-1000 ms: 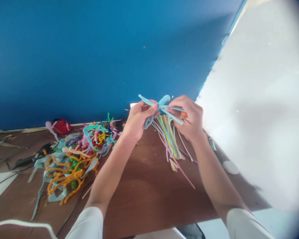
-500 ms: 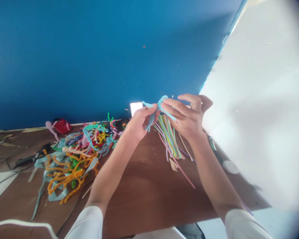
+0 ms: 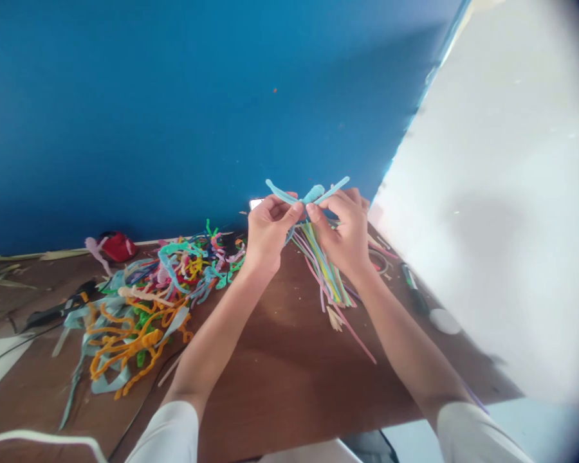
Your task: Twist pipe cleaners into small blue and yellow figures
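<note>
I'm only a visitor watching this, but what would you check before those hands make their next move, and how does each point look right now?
1. Left hand has a grip on the light-blue fuzzy piece: ok, thumb and fingers pinch it.
2. Right hand is on the same piece: ok, it pinches it close beside the left.
3. Middle of the piece is firmly joined: cannot tell, the hands partly cover it.
4. Bundle of pastel strips is near: ok, though the right hand hides part of it.
5. Table is tidy: not ok, a tangled colourful pile spreads over its left side.
</note>
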A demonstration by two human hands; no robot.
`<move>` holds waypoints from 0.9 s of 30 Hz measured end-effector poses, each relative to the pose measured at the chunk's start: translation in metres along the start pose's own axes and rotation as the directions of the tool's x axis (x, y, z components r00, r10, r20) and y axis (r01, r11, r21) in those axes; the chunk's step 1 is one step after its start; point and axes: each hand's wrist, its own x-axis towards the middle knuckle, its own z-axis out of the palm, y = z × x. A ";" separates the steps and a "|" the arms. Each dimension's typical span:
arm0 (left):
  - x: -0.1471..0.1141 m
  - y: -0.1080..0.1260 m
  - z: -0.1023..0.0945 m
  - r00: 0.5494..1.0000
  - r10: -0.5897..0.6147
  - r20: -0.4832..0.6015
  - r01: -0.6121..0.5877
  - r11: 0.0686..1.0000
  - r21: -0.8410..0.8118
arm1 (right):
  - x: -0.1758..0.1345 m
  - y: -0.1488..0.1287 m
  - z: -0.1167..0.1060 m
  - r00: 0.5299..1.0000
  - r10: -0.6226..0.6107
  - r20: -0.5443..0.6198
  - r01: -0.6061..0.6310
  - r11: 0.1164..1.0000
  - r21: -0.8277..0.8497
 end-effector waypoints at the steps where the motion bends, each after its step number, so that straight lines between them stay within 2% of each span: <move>1: 0.000 0.000 0.000 0.999 0.034 0.000 -0.034 0.999 0.021 | 0.000 -0.002 0.000 0.998 0.063 0.030 -0.065 0.994 0.083; 3: 0.000 0.001 -0.001 0.996 0.086 0.014 -0.086 0.995 0.042 | 0.001 -0.002 0.001 0.978 0.174 0.118 -0.201 0.937 0.284; 5: 0.000 0.002 -0.002 0.993 0.115 0.034 -0.116 0.992 0.050 | 0.001 -0.001 0.002 0.941 0.259 0.217 -0.334 0.813 0.478; 7: 0.000 0.004 -0.002 0.991 0.123 0.044 -0.125 0.990 0.065 | 0.002 0.001 0.003 0.896 0.327 0.300 -0.444 0.664 0.601; 10: -0.001 0.009 -0.002 0.991 0.127 0.046 -0.131 0.986 0.100 | 0.004 0.004 0.004 0.808 0.397 0.435 -0.587 0.472 0.658; 13: -0.002 0.012 -0.001 0.985 0.153 0.082 -0.162 0.979 0.122 | 0.006 0.006 0.000 0.678 0.411 0.609 -0.731 0.288 0.619; 15: -0.002 0.012 0.001 0.980 0.165 0.112 -0.178 0.977 0.121 | 0.007 0.008 -0.003 0.623 0.395 0.675 -0.778 0.219 0.589; 16: -0.003 0.011 0.002 0.980 0.160 0.119 -0.173 0.978 0.115 | 0.007 0.008 -0.005 0.620 0.390 0.681 -0.781 0.221 0.585; 18: -0.003 0.008 0.003 0.985 0.132 0.111 -0.143 0.985 0.094 | 0.008 0.009 -0.008 0.662 0.385 0.643 -0.748 0.291 0.597; 22: -0.002 0.002 0.003 0.996 0.046 0.081 -0.049 0.998 0.031 | 0.011 0.013 -0.016 0.786 0.334 0.520 -0.614 0.520 0.594; 27: 0.002 0.003 -0.003 0.995 -0.064 0.080 0.067 0.997 -0.035 | 0.014 0.017 -0.027 0.901 0.230 0.369 -0.400 0.769 0.498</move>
